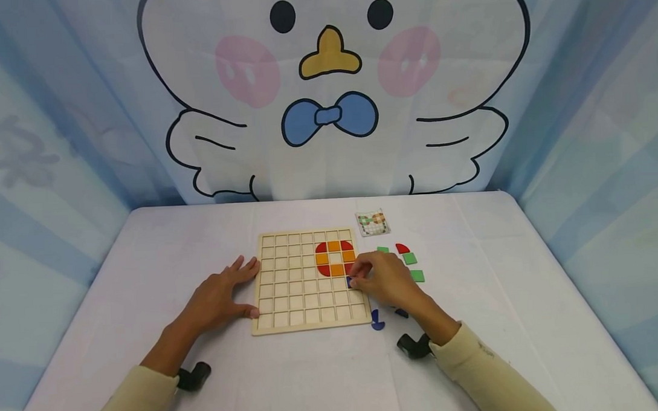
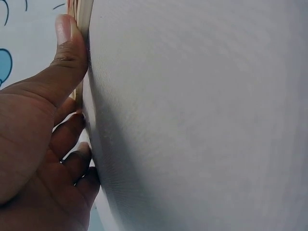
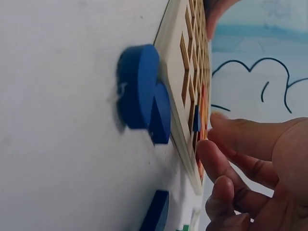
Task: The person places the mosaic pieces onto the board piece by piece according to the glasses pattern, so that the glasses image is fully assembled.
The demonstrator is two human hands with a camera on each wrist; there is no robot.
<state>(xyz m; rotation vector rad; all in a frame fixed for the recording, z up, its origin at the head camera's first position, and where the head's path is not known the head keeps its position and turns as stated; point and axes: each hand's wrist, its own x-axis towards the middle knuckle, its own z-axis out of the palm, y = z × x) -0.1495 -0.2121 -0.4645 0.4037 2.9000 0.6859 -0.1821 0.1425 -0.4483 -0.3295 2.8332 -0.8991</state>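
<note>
A pale wooden grid board [image 1: 289,302] lies flat on the table. My left hand [image 1: 215,300] is spread at its left side, thumb and fingertips against the edge; in the left wrist view the thumb [image 2: 67,48] presses along the board's side. Over the board's right side is my right hand [image 1: 383,277], with thumb and index fingertips right at a small blue piece [image 1: 349,282]. From the right wrist, that blue piece [image 3: 196,118] sits at a grid cell, with the thumb and index tips apart beside it. Above it, red and orange pieces [image 1: 334,246] form a ring in the grid.
Two curved blue pieces [image 1: 377,320] lie by the board's lower right corner, another blue piece [image 1: 401,313] nearby. Right of the board are green pieces [image 1: 409,258] and a red quarter-round piece [image 1: 402,248]. A pattern card [image 1: 373,222] lies behind. A printed curtain [image 1: 333,163] hangs beyond the table.
</note>
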